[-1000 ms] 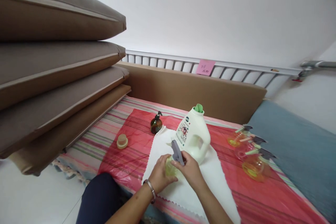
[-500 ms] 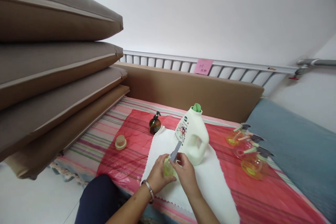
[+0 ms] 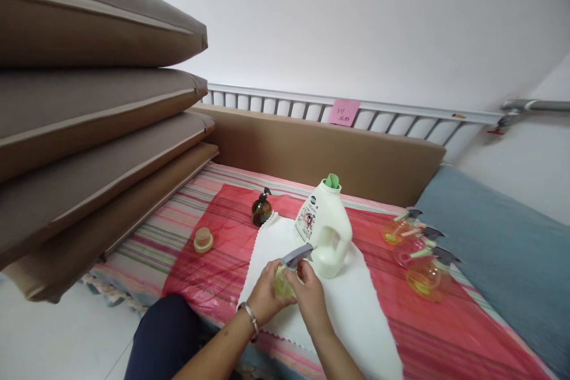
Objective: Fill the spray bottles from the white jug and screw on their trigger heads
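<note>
Fingers of the left hand curl round the side of a small, rounded, see-through yellow-green bottle, held over a white, wavy-edged cloth. The right hand pinches the base of the bottle's grey plastic trigger top between thumb and fingers. Just beyond stands a pale-green, handled plastic jug.

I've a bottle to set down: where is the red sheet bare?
The red sheet lies bare between the beige cap and white cloth, and right of the cloth, in front of three spray bottles. Crowded: around those bottles, and over the cloth, where left hand and right hand hold a yellow-green bottle by the white jug.
</note>
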{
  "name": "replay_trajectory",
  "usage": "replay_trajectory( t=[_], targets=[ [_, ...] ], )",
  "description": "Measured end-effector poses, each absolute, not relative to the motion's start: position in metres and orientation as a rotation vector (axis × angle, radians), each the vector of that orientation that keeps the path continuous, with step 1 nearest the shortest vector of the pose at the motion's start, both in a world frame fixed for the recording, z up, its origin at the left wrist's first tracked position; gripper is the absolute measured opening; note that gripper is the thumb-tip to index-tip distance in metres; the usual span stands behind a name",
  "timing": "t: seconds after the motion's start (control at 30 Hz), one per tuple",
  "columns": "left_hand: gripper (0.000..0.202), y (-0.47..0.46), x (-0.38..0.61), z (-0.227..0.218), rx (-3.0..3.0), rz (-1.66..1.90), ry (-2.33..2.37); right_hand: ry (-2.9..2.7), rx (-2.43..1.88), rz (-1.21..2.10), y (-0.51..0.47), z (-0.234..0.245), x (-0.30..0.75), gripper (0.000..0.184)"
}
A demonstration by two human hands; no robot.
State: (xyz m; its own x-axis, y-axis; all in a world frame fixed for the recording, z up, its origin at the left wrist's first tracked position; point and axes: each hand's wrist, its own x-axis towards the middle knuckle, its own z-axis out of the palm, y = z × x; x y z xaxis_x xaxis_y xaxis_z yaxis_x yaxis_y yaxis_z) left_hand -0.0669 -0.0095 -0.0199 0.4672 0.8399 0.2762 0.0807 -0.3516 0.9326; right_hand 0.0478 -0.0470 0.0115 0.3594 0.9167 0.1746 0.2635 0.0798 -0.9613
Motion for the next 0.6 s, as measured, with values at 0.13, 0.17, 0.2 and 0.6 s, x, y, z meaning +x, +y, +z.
replay_trajectory(
  t=[0.13,0.17,0.2,0.6],
  targets=[
    [0.069,-0.009,-0.068,-0.017,1.791,0.992,0.773,-1.107,-1.474,0.668,-0.052,0.007,0.042,0.041],
    [0.067,-0.009,-0.069,-0.016,1.794,0.988,0.774,-1.104,-1.477,0.664,-0.058,0.007,0.043,0.044],
    [0.066,-0.01,-0.069,-0.015,1.791,0.981,0.781,-1.099,-1.482,0.656,-0.065,0.008,0.045,0.044],
    [0.074,-0.009,-0.067,-0.021,1.772,0.943,0.867,-1.127,-1.446,0.599,-0.052,0.045,0.103,0.058]
  ],
)
